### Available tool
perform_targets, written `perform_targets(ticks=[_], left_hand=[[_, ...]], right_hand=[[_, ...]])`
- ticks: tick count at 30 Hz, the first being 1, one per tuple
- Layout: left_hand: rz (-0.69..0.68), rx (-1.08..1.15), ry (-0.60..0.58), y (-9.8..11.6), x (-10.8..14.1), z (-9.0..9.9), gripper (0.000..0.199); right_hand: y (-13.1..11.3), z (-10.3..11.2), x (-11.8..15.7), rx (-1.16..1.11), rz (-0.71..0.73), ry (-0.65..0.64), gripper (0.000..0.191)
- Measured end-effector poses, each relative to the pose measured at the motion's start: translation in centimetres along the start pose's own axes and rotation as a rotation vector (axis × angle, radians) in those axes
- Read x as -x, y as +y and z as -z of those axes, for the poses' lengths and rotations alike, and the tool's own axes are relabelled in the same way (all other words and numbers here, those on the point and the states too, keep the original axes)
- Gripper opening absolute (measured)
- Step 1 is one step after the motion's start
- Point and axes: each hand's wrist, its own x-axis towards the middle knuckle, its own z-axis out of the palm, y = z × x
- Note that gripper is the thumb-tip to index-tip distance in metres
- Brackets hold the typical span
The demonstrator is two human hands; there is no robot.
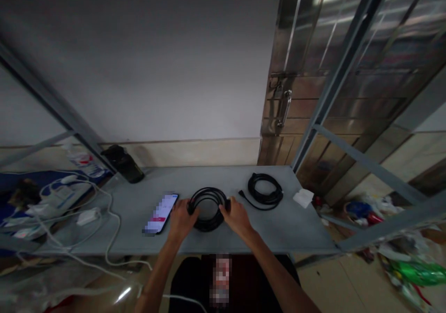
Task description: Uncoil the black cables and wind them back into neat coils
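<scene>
Bare forearms [273, 266] were extended over the near edge of a grey table [223, 241]. One coil of black cable [209, 225] was held at mid-table, its left side pinched by the left hand [184, 220], its right side by the right hand [237, 214]. To the left, one lit phone [163, 213]; to the right, a second black coil [274, 197] and white paper [304, 198] were placed.

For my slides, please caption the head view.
Left hand and right hand hold a coiled black cable between a phone and a second coil.
</scene>
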Motion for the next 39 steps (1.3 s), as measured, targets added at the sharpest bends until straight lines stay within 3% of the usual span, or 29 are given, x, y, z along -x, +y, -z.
perform_targets(ticks=[4,7,9,11,16,21,26,29,33,36,39], left_hand=[[0.002,-0.003,0.031,-1.4,-0.4,-2.0,0.047],[-0.048,0.035,0.025,-1.9,0.2,-3.0,0.046],[-0.071,0.054,0.029,-2.1,0.6,-3.4,0.044],[-0.080,0.063,0.046,-2.2,1.0,-3.5,0.042],[-0.110,0.137,0.092,-2.1,1.3,-3.4,0.044],[-0.174,0.207,0.056,-0.7,1.2,-2.7,0.046],[-0.362,0.123,0.122,1.0,2.0,-1.6,0.034],[-0.505,0.048,0.041,1.7,2.7,-1.4,0.019],[-0.584,-0.089,-0.124,2.3,3.0,-1.5,0.034],[-0.581,-0.147,-0.152,2.7,2.9,-1.4,0.039],[-0.565,-0.144,-0.137,2.9,3.0,-1.4,0.041]], right_hand=[[0.0,-1.1,0.2,0.136,0.096,0.032,0.067],[0.0,-0.8,1.3,0.256,0.382,-0.021,0.087],[0.3,-0.6,2.0,0.299,0.572,-0.105,0.088],[0.5,-0.5,2.4,0.324,0.650,-0.157,0.078],[0.8,-0.9,2.3,0.385,0.640,-0.140,0.048],[0.4,-1.0,2.2,0.459,0.631,-0.151,0.045],[0.4,-0.9,2.3,0.498,0.592,-0.152,0.046],[0.5,-1.0,2.2,0.467,0.584,-0.149,0.040],[0.6,-1.2,2.1,0.428,0.566,-0.119,0.035],[1.3,-0.2,1.9,0.389,0.537,-0.052,0.044],[3.4,2.8,1.3,0.406,0.457,0.089,0.042]])
